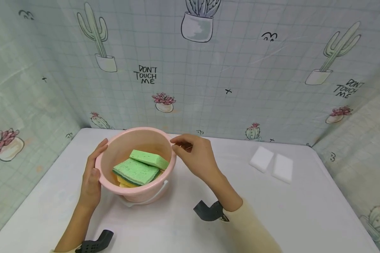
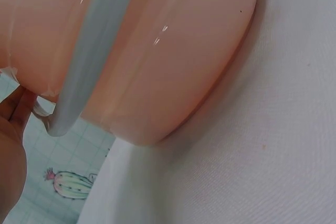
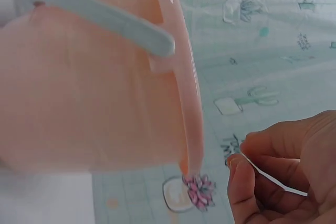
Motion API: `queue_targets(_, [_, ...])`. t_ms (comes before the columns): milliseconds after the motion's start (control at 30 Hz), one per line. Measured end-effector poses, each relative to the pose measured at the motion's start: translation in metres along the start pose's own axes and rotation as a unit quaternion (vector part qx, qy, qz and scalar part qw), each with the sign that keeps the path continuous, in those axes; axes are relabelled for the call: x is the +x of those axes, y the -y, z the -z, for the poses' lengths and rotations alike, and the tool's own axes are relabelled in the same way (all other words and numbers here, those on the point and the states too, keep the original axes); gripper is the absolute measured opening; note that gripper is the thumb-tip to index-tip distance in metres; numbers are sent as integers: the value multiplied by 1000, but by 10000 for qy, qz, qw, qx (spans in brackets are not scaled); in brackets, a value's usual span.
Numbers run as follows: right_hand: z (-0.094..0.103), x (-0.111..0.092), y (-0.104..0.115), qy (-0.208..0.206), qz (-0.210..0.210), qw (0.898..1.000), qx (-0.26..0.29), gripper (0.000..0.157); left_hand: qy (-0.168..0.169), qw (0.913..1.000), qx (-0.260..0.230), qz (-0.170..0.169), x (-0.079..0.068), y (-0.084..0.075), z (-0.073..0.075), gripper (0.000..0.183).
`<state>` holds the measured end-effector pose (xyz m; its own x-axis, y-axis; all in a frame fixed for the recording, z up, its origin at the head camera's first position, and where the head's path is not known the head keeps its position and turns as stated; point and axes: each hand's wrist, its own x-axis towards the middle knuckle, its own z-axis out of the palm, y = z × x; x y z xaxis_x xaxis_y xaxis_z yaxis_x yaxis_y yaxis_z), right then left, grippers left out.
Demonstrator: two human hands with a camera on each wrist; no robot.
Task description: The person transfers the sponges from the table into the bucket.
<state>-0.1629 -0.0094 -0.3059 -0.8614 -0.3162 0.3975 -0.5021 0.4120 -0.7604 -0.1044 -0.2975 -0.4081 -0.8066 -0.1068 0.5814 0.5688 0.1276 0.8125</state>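
Cactus-print cloth (image 1: 247, 63) is hanging behind a white worktop (image 1: 164, 232), where a pink bucket (image 1: 137, 196) of green sponges (image 1: 136, 170) is standing, the left hand (image 1: 92, 179) resting with fairly straight fingers against its outside, the right hand (image 1: 199, 156), just beside it, pinching what may be a thin white strip (image 3: 278, 183).

Three viewpoints around one pink bucket (image 1: 139, 138): one high and wide, two lower and closer.
The head view looks forward and down into the bucket's mouth, taking in the table (image 1: 183, 221) around it and the patterned curtain (image 1: 256, 116) behind. Both wrist views face its outer wall from nearby, rolled sideways: the left one has the bucket's base rightward, the right one its rim. They share that wall, the handle (image 2: 97, 51) and parts of the curtain beyond.
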Motion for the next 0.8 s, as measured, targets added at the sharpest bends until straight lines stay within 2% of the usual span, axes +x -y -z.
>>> queue_targets(300, [33, -27, -40, -492, -252, 9980, -291, 19, 49, 9999, -111, -70, 0, 2, -1, 60])
queue_targets(400, [41, -37, -58, -797, -383, 9954, -382, 21, 50, 9998, -157, -87, 0, 2, -1, 60])
queue_targets(600, [54, -57, -95, -1539, -780, 9845, -304, 19, 44, 9992, -316, -220, 1, 3, -1, 59])
queue_targets(800, [71, -69, -123, -1955, -1241, 9713, -540, 21, 66, 9987, -400, -311, 0, 4, -1, 59])
